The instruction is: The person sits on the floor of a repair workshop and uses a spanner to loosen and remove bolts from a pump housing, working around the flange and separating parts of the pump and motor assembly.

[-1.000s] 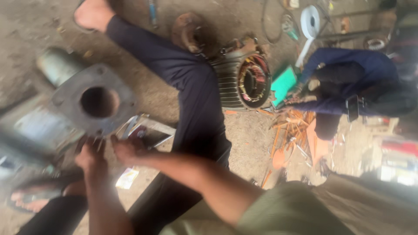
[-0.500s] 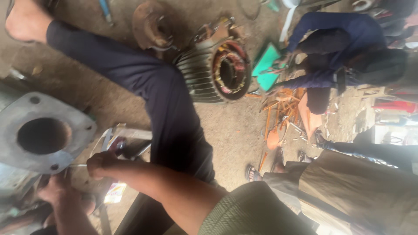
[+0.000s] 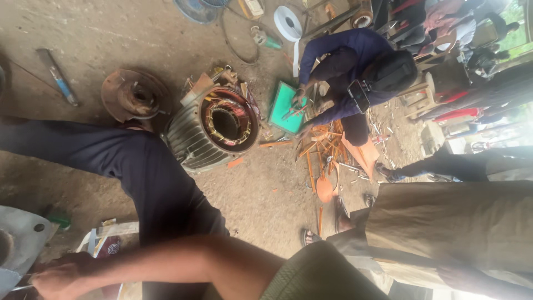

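One hand [image 3: 61,273] is clenched on what looks like a thin rod by the flange [image 3: 19,239], mid-fitting; other hand unseen. Next needs steady alignment.

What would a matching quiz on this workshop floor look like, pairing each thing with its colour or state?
Things:
1. motor stator
2. tray
3. tape roll
4. round end cover

Descriptions:
A. white
B. rusty brown, lying flat on the ground
C. green
D. ribbed grey housing with copper windings showing inside

Pairs: 1-D, 2-C, 3-A, 4-B
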